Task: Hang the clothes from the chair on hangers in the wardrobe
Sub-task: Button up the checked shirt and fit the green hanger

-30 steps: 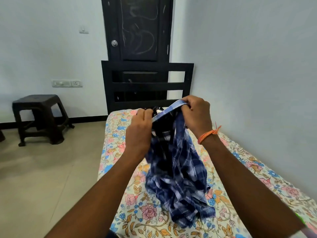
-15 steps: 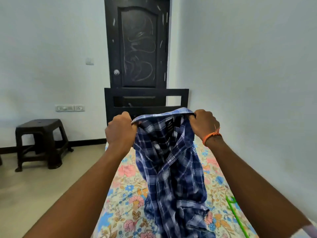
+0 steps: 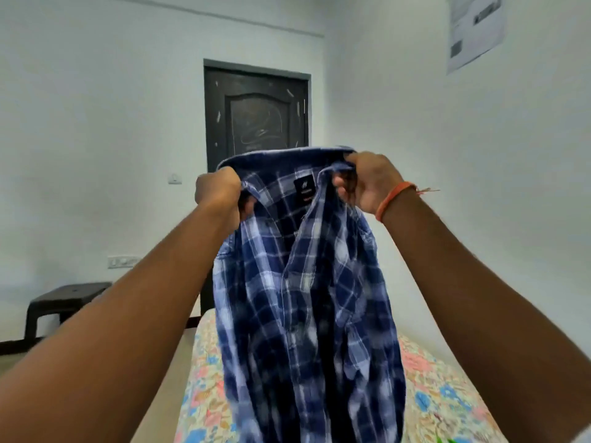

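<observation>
My left hand [image 3: 220,195] and right hand [image 3: 367,183] clench the shirt [image 3: 303,282] collar; slackened fingers risk dropping the fabric hanging below them.

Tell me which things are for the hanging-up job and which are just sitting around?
For the job: shirt, left hand, right hand.

Just sitting around: bed, stool, door, paper on the wall.

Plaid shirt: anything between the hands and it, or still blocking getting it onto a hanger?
Nothing between: left hand and right hand both grip the plaid shirt at the collar, held up over the bed. No hanger or wardrobe clearly in view.
</observation>
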Tool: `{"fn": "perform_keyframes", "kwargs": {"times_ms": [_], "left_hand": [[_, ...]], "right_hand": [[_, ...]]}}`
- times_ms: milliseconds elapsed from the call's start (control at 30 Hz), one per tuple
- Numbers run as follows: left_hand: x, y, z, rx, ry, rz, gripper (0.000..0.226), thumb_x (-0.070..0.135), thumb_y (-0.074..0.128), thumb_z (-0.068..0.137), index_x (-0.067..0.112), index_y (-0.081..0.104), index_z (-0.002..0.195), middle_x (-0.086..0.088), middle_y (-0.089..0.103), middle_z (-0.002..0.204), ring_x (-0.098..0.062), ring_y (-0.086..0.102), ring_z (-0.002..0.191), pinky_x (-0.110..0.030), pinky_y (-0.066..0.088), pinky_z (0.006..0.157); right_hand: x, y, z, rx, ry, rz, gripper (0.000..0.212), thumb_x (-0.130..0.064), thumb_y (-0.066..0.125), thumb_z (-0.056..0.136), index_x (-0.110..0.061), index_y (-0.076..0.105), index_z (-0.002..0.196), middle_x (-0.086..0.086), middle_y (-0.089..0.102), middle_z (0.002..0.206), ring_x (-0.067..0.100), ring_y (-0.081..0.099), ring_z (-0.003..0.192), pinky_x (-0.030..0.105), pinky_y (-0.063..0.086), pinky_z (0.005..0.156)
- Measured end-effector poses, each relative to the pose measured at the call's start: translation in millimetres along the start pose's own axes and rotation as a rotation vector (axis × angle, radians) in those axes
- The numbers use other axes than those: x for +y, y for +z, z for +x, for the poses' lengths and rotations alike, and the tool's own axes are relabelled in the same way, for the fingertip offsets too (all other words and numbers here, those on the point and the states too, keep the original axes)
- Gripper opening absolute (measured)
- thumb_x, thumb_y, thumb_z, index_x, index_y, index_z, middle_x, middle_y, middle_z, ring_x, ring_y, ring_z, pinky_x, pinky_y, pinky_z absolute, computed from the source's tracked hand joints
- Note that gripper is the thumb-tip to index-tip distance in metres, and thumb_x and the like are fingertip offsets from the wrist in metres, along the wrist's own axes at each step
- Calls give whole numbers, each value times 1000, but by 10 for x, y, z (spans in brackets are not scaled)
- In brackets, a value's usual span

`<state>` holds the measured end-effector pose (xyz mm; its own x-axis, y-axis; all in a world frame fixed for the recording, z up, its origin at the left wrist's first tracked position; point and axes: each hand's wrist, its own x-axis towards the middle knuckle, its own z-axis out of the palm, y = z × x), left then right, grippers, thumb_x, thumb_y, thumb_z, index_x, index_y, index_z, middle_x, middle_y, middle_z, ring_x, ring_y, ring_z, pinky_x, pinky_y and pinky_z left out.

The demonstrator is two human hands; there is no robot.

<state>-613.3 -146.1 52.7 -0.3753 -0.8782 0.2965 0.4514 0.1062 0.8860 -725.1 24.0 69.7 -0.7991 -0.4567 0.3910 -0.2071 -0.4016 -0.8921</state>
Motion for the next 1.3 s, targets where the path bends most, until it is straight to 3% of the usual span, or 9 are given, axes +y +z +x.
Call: {"fn": "perform_keyframes", "kwargs": {"times_ms": [200, 333, 433, 567, 633, 800, 1000, 1133, 1300], "left_hand": [[215, 86, 244, 61, 140, 212, 19, 9, 46, 91, 2, 61, 98, -9, 57, 63, -13, 47, 36, -15, 33, 34], [-727, 12, 520, -45, -21, 402, 21, 11, 50, 94, 1, 57, 77, -13, 56, 55, -10, 44, 25, -15, 33, 32], [-1908, -156, 491, -142, -215, 600, 22, 12, 53, 93, -2, 58, 77, -16, 57, 52, -18, 50, 28, -20, 39, 32], [-3463, -528, -35, -314, -272, 1041, 27, 25, 59, 91, 4, 58, 73, -16, 64, 74, -33, 67, 70, -34, 51, 56], [-4009, -712, -345, -409, -313, 1157, 30, 29, 58, 93, 4, 55, 79, -16, 61, 80, -34, 63, 76, -35, 49, 63], [-4800, -943, -796, -489, -379, 1150, 37, 25, 54, 97, 8, 46, 65, -8, 46, 56, -24, 47, 51, -33, 41, 51], [-4934, -914, -752, -488, -307, 1285, 31, 24, 45, 100, 5, 49, 75, -8, 51, 68, -19, 48, 58, -30, 31, 50], [-5040, -977, -721, -491, -298, 1348, 29, 24, 47, 98, 5, 50, 76, -7, 52, 67, -21, 49, 58, -29, 35, 53], [-5092, -915, -871, -513, -307, 1361, 28, 26, 51, 95, 10, 56, 73, -8, 60, 69, -25, 60, 64, -34, 51, 63]], "right_hand": [[-117, -37, 374, 404, -552, -581, 34, -25, 60, 82, -3, 56, 56, 7, 55, 44, 15, 55, 31, 24, 44, 35], [705, -356, 731, 289, -276, -935, 30, -33, 62, 75, -5, 63, 67, 16, 69, 66, 33, 69, 62, 42, 60, 63], [1742, -694, 756, 37, 1, -1214, 25, -25, 62, 81, -7, 59, 64, 25, 71, 84, 38, 69, 80, 34, 54, 64], [3355, -1264, 364, -198, 397, -1410, 31, -24, 62, 86, 3, 68, 100, 26, 69, 108, 36, 67, 99, 30, 47, 70], [4020, -1518, 35, -232, 547, -1329, 23, -23, 63, 88, 0, 63, 84, 24, 68, 102, 36, 66, 97, 30, 49, 66], [4925, -2057, -584, -34, 636, -893, 50, -30, 65, 95, -13, 44, 52, 3, 45, 44, 20, 49, 43, 28, 42, 47], [4866, -2929, -679, 306, 472, -1234, 28, -32, 60, 95, -5, 63, 90, 16, 66, 90, 36, 62, 87, 39, 48, 76], [4783, -3564, -983, 338, 839, -1637, 52, -46, 49, 98, -7, 48, 132, 21, 41, 139, 44, 42, 127, 59, 35, 103], [4925, -3637, -1143, 305, 720, -1730, 24, -14, 47, 96, -9, 58, 118, 17, 56, 121, 37, 56, 112, 49, 47, 93]]}}
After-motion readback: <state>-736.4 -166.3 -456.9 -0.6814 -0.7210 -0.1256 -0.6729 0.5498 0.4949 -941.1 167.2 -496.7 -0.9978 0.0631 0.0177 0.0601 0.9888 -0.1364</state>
